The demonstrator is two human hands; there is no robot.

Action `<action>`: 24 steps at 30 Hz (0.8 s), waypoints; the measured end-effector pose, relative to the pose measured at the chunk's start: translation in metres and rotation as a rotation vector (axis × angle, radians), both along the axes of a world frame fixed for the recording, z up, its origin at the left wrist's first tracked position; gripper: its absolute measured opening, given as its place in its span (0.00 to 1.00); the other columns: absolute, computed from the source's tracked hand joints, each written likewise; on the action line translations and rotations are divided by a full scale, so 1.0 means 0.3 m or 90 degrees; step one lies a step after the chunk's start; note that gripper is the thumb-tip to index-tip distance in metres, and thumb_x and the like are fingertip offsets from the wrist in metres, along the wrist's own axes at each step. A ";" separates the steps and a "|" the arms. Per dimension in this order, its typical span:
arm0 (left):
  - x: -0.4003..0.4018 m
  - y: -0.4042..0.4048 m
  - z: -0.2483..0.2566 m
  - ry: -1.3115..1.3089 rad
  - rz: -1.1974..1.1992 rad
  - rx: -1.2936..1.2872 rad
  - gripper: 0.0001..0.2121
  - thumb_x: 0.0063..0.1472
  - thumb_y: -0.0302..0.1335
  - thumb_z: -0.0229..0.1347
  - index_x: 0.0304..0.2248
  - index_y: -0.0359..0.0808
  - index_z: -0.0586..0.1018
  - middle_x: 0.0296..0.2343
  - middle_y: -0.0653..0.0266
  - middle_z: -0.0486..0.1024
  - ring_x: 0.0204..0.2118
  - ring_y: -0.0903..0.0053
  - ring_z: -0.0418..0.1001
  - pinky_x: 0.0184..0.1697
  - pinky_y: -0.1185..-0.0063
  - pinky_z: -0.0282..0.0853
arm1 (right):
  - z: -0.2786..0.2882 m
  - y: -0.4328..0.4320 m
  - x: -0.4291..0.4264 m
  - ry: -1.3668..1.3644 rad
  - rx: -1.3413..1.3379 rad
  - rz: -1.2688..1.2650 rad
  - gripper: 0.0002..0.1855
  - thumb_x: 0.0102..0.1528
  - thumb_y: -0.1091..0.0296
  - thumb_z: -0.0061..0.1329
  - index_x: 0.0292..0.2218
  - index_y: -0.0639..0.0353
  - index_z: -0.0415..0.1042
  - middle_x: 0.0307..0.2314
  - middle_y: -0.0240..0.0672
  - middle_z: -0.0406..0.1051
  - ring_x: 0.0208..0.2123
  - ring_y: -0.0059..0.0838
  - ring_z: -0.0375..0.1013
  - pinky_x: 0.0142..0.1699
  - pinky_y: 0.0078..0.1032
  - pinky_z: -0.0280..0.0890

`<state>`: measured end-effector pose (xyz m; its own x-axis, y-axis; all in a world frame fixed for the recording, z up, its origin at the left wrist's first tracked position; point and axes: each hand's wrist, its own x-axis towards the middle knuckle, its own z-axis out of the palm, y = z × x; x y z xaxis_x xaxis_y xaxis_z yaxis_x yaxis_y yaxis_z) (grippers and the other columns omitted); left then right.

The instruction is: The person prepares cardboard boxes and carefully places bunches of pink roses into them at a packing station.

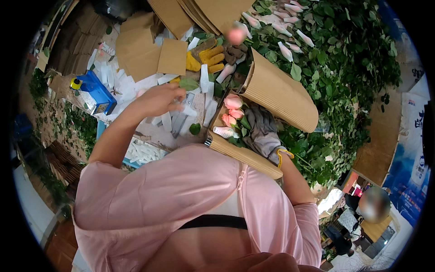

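My left hand [159,100], bare and slightly blurred, is over the worktable with its fingers apart. By its fingertips are a loose green leaf [189,84] and a white foam net sleeve [189,111]. A grey metal fitting [180,117] lies beneath. My right hand [263,129] wears a grey glove with a yellow-edged cuff. It lies over leafy rose stems inside an opened corrugated cardboard wrap [278,91]; whether its fingers close around the stems is hidden. Beside the glove are pink roses [233,102] and one netted bloom [224,131]. The wrap's near flap [244,154] lies against my shirt.
Netted roses [285,51] and a heap of leafy stems [326,68] spread at right. Yellow work gloves [207,56], cardboard sheets [139,47] and a blue container [97,91] lie beyond my left hand. A tray of white sleeves [144,151] stands below. Another person [340,239] is at lower right.
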<state>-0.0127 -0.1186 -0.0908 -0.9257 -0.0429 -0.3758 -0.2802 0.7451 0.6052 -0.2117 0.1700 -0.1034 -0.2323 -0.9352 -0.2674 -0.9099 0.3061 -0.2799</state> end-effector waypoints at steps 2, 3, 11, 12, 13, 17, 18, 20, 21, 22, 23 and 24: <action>-0.014 0.056 -0.002 0.136 0.007 0.003 0.15 0.49 0.34 0.58 0.30 0.34 0.68 0.26 0.58 0.68 0.32 0.63 0.68 0.34 0.72 0.63 | 0.017 -0.003 -0.005 0.003 -0.003 0.000 0.41 0.41 0.59 0.53 0.55 0.57 0.52 0.53 0.47 0.52 0.56 0.46 0.51 0.59 0.37 0.45; -0.027 0.101 -0.004 0.201 0.013 0.007 0.16 0.48 0.34 0.59 0.30 0.34 0.68 0.26 0.58 0.69 0.31 0.64 0.69 0.33 0.72 0.64 | 0.026 -0.001 -0.006 0.001 -0.003 0.002 0.41 0.41 0.59 0.53 0.55 0.57 0.52 0.53 0.47 0.52 0.56 0.46 0.51 0.59 0.37 0.45; -0.099 0.199 -0.065 0.030 -0.036 0.379 0.09 0.51 0.28 0.56 0.26 0.32 0.69 0.18 0.60 0.69 0.21 0.72 0.67 0.26 0.75 0.62 | 0.033 0.012 -0.008 0.003 -0.006 -0.001 0.39 0.43 0.59 0.52 0.55 0.56 0.52 0.52 0.46 0.53 0.55 0.44 0.52 0.59 0.37 0.46; -0.077 0.143 -0.049 0.026 -0.038 0.359 0.08 0.51 0.27 0.55 0.26 0.32 0.69 0.17 0.60 0.69 0.21 0.71 0.67 0.26 0.75 0.62 | 0.037 0.013 -0.008 0.003 -0.005 -0.002 0.39 0.43 0.59 0.51 0.55 0.56 0.52 0.52 0.46 0.54 0.55 0.44 0.52 0.59 0.37 0.46; -0.059 0.067 -0.025 -0.098 -0.020 0.247 0.09 0.50 0.28 0.57 0.29 0.33 0.72 0.25 0.59 0.71 0.27 0.69 0.68 0.30 0.74 0.63 | 0.043 0.013 -0.006 0.002 -0.002 -0.005 0.39 0.43 0.59 0.51 0.55 0.56 0.52 0.52 0.46 0.54 0.55 0.44 0.52 0.59 0.37 0.46; -0.091 0.157 0.014 0.248 -0.054 0.093 0.22 0.46 0.34 0.60 0.41 0.36 0.73 0.39 0.59 0.67 0.40 0.65 0.66 0.42 0.74 0.64 | 0.045 0.005 0.000 0.000 -0.006 0.007 0.38 0.44 0.60 0.51 0.55 0.56 0.53 0.52 0.46 0.54 0.55 0.43 0.53 0.59 0.36 0.47; -0.128 0.208 0.001 0.317 -0.084 0.145 0.24 0.45 0.35 0.61 0.43 0.36 0.73 0.42 0.59 0.65 0.42 0.65 0.65 0.43 0.73 0.63 | 0.055 0.009 -0.005 -0.021 -0.007 0.004 0.38 0.44 0.60 0.50 0.55 0.56 0.53 0.52 0.46 0.55 0.55 0.43 0.53 0.59 0.36 0.47; -0.137 0.285 -0.099 0.316 -0.123 0.194 0.24 0.46 0.35 0.61 0.44 0.38 0.73 0.40 0.60 0.66 0.42 0.66 0.66 0.44 0.74 0.63 | 0.107 0.023 -0.048 -0.177 -0.044 -0.017 0.36 0.45 0.62 0.50 0.54 0.57 0.54 0.50 0.46 0.57 0.54 0.42 0.56 0.58 0.34 0.49; -0.142 0.303 -0.132 0.317 -0.143 0.221 0.25 0.46 0.35 0.60 0.45 0.38 0.73 0.39 0.60 0.67 0.41 0.66 0.66 0.44 0.74 0.64 | 0.144 0.035 -0.080 -0.300 -0.064 -0.038 0.34 0.45 0.65 0.50 0.53 0.58 0.56 0.48 0.46 0.60 0.52 0.41 0.58 0.57 0.31 0.52; -0.147 0.302 -0.137 0.335 -0.150 0.197 0.24 0.46 0.34 0.60 0.44 0.39 0.73 0.39 0.61 0.68 0.41 0.66 0.66 0.44 0.74 0.64 | 0.189 0.038 -0.100 -0.425 -0.086 -0.061 0.32 0.46 0.67 0.50 0.53 0.60 0.58 0.46 0.47 0.63 0.51 0.40 0.61 0.55 0.28 0.55; -0.150 0.300 -0.142 0.354 -0.156 0.173 0.23 0.46 0.33 0.60 0.44 0.39 0.73 0.38 0.62 0.69 0.41 0.66 0.67 0.44 0.74 0.64 | 0.246 0.042 -0.084 -0.331 -0.205 -0.127 0.23 0.44 0.75 0.47 0.44 0.60 0.66 0.37 0.45 0.70 0.41 0.43 0.69 0.47 0.31 0.63; -0.149 0.299 -0.142 0.369 -0.162 0.149 0.22 0.46 0.33 0.60 0.44 0.40 0.74 0.37 0.62 0.69 0.40 0.67 0.67 0.43 0.74 0.64 | 0.304 0.038 -0.081 -0.208 -0.121 -0.102 0.22 0.45 0.74 0.47 0.44 0.55 0.67 0.33 0.43 0.71 0.37 0.42 0.71 0.43 0.32 0.65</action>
<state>-0.0575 -0.0290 -0.1333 -0.9509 0.2254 0.2121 0.3056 0.5764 0.7578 -0.2360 0.1813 -0.0121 -0.3100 -0.9342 -0.1767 -0.7089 0.3510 -0.6118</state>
